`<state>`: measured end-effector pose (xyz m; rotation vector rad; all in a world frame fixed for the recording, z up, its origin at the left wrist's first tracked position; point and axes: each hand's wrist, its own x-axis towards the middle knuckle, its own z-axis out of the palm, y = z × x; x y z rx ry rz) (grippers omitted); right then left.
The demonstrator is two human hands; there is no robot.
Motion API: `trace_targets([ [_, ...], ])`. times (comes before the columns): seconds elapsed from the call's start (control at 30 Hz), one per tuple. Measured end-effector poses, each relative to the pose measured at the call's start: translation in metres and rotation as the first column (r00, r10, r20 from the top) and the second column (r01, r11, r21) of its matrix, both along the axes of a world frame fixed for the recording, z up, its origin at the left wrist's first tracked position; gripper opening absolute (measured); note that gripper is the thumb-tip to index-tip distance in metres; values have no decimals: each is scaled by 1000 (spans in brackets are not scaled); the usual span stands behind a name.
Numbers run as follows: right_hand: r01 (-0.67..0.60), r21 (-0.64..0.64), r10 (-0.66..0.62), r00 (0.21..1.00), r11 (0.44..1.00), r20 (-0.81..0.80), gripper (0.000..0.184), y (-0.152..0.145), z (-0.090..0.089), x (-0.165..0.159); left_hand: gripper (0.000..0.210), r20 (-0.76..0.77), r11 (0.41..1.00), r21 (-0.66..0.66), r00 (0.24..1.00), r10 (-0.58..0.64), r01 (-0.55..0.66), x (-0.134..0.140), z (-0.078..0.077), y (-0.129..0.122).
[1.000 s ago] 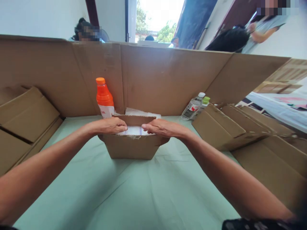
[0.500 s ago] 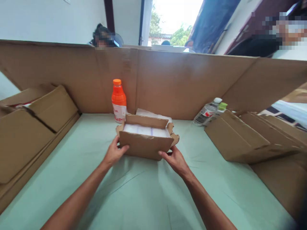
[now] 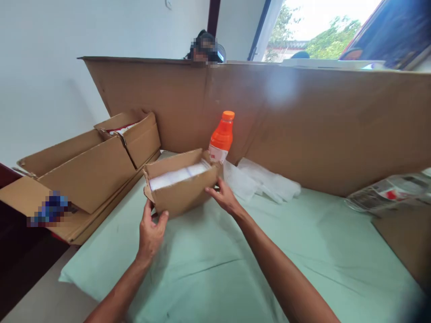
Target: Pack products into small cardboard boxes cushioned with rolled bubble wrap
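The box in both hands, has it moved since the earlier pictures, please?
Yes: the box has moved left, from mostly right of the orange bottle to mostly left of it.

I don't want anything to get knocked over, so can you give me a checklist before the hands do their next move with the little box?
1. Left hand on the little box: ok, at its near left corner.
2. Right hand on it: ok, at its right end.
3. Box top closed: not ok, it is open and white contents show.
4. Orange bottle capped: ok, its cap is on.
5. Gap between box and bottle: cannot tell, the box partly hides the bottle.
6. Box bottom resting flat on the green cloth: cannot tell from this view.
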<state>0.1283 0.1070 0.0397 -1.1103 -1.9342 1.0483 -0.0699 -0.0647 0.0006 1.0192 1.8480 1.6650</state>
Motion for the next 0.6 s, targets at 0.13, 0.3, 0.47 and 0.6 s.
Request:
trace_targets([
  [0.13,67,-4,-67,997,998,42,52,50,-22,-83,74,-38,998,66,999,-12,14,-19,-14,33],
  [0.3,72,-16,-69,992,997,107,55,76,-47,-144,78,-79,996,78,996,49,-42,-32,-25,87],
  [0.47,49,8,-50,988,999,148,59,91,-60,-182,77,-78,992,103,994,81,-73,-51,-30,123],
  [0.6,-2,49,-7,984,999,177,62,104,-70,-198,78,-88,991,106,992,87,-77,-60,-38,133],
])
